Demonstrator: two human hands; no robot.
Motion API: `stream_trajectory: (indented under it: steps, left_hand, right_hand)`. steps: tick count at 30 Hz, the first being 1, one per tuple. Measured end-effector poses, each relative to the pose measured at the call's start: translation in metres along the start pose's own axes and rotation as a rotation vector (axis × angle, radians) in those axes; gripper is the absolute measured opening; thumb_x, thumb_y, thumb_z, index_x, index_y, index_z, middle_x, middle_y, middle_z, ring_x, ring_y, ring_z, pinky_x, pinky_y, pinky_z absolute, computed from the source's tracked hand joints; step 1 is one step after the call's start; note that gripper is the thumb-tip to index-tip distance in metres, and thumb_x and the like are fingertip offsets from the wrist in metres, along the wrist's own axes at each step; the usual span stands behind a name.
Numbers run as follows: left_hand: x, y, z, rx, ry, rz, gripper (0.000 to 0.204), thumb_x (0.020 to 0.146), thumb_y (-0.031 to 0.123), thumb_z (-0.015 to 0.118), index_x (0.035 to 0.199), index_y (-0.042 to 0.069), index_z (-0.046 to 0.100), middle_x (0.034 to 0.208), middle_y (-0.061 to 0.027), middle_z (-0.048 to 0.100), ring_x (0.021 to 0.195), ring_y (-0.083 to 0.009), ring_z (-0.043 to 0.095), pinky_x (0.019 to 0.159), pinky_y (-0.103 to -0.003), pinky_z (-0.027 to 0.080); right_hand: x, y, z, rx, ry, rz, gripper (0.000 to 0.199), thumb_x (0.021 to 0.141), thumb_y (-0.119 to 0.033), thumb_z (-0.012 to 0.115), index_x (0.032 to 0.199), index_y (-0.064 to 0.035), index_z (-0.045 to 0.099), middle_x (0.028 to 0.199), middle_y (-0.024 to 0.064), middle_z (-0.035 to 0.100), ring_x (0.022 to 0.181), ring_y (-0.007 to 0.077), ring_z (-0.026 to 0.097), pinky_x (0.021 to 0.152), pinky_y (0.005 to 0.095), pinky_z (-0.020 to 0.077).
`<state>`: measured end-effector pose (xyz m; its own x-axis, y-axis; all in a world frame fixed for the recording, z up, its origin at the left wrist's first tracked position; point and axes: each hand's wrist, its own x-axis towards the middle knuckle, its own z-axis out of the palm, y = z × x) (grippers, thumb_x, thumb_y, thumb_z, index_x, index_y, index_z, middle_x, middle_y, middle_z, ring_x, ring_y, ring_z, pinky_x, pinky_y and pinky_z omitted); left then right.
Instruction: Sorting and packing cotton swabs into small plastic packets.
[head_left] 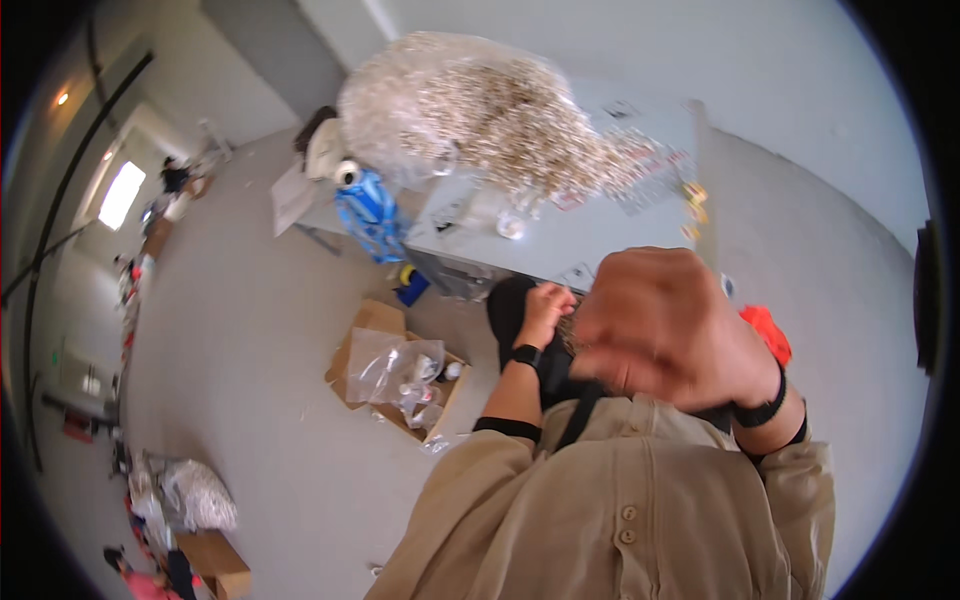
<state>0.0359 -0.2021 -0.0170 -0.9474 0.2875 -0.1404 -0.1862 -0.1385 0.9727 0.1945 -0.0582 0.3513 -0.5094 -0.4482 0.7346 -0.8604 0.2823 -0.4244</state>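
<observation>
My right hand (660, 325) is raised close to the camera, large and slightly blurred. Its fingers are curled in, and whatever they may hold is hidden. Lower down, over my dark-trousered lap, my left hand (545, 312) has its fingers pinched together; I cannot make out what is in them. A patch of small brownish pieces (570, 336) shows between the two hands, partly covered by the right one. Beyond them, a large clear plastic bag (385, 105) lies on the table (545, 245), with a heap of small shiny beige pieces (510, 125) spilling from it.
A white tape roll (510, 228) and small yellow items (694, 205) are on the table. A blue bag (370, 215) stands at its left end. On the floor at left sits an open cardboard box (375, 318) with plastic bags and bottles; a red-orange item (768, 335) lies right.
</observation>
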Motion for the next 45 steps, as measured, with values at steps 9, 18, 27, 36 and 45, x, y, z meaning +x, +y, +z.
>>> stream_trajectory:
  steps: [9, 18, 27, 36, 45]
  left_hand:
    - [-0.01, 0.015, 0.023, -0.027, -0.072, -0.105, 0.017, 0.094, 0.016, 0.061, 0.087, 0.001, 0.062, 0.083, -0.0091, 0.066, 0.078, -0.0173, 0.065, 0.071, -0.031, 0.055]
    - [-0.011, 0.019, 0.017, -0.026, -0.07, -0.146, 0.015, 0.094, 0.015, 0.061, 0.086, 0.002, 0.062, 0.083, -0.0091, 0.066, 0.075, -0.0173, 0.064, 0.07, -0.031, 0.055]
    - [-0.003, 0.023, 0.017, 0.007, -0.059, -0.131, 0.015, 0.094, 0.014, 0.06, 0.086, 0.001, 0.063, 0.082, -0.0078, 0.066, 0.076, -0.0159, 0.064, 0.068, -0.03, 0.055]
    - [0.01, 0.031, 0.013, 0.062, -0.061, -0.185, 0.012, 0.092, 0.013, 0.062, 0.091, 0.001, 0.061, 0.084, -0.01, 0.066, 0.08, -0.0202, 0.065, 0.072, -0.035, 0.055]
    - [0.027, 0.038, 0.018, 0.223, -0.232, -0.498, 0.012, 0.093, 0.012, 0.06, 0.089, 0.001, 0.062, 0.083, -0.0084, 0.066, 0.076, -0.0176, 0.065, 0.07, -0.031, 0.056]
  right_hand:
    - [-0.014, -0.091, 0.013, -0.139, 0.225, -0.142, 0.019, 0.069, -0.012, 0.067, 0.081, 0.0004, 0.061, 0.069, 0.004, 0.055, 0.054, 0.0161, 0.053, 0.044, 0.0275, 0.0415]
    - [-0.004, -0.117, -0.016, 0.184, -0.217, 0.094, 0.028, 0.065, -0.014, 0.065, 0.083, 0.0072, 0.062, 0.062, 0.0049, 0.051, 0.055, 0.0147, 0.053, 0.047, 0.026, 0.0448]
    - [-0.006, -0.11, -0.03, -0.111, -0.411, -0.025, 0.024, 0.075, -0.014, 0.065, 0.086, 0.0084, 0.063, 0.065, 0.0069, 0.057, 0.061, 0.0181, 0.058, 0.053, 0.0281, 0.0486]
    - [-0.023, -0.049, -0.044, -0.001, 0.072, 0.066, 0.025, 0.081, -0.019, 0.067, 0.077, 0.0018, 0.054, 0.063, 0.0047, 0.05, 0.05, 0.0182, 0.054, 0.041, 0.0306, 0.0425]
    - [-0.04, -0.034, -0.114, 0.177, -0.075, 0.051, 0.039, 0.081, -0.034, 0.071, 0.082, 0.0036, 0.06, 0.064, 0.0063, 0.056, 0.055, 0.0186, 0.058, 0.046, 0.0268, 0.0454]
